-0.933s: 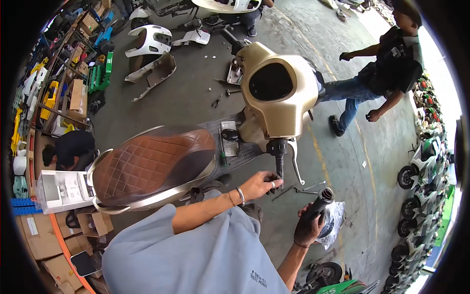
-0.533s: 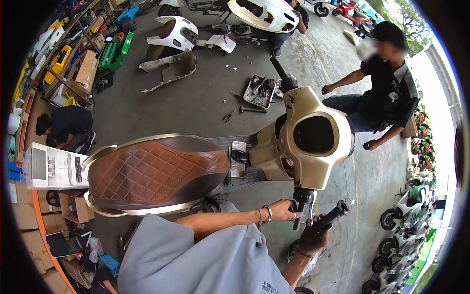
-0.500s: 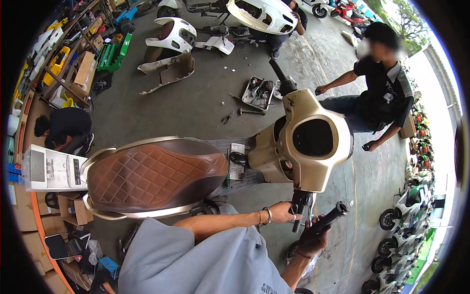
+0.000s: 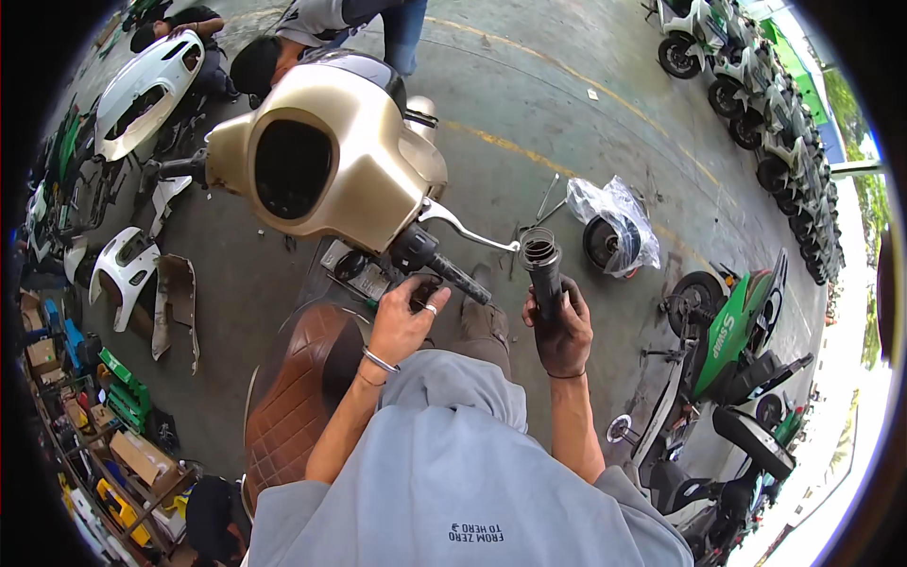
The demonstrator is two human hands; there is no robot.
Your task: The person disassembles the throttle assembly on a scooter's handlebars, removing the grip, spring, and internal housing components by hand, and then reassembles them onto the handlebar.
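My right hand grips a greasy black tube, upright, with a coiled metal part inside its open top. My left hand, with a ring, is closed just below the scooter's bare handlebar end, its curled fingers around something dark I cannot make out. A silver brake lever reaches out from that bar on the gold scooter front, which has a dark display. The brown quilted seat lies left of my body, and a silver box sits on the footboard below the bar.
A plastic-wrapped round part and loose tools lie right ahead. A green scooter stands at right. White body panels lie left; a rack is lower left. Co-workers work ahead; another crouches lower left.
My view has turned sharply to the right. My left hand has drawn slightly back below the bar end. The tube in my right hand is more upright. The co-worker beyond the scooter is now bent over.
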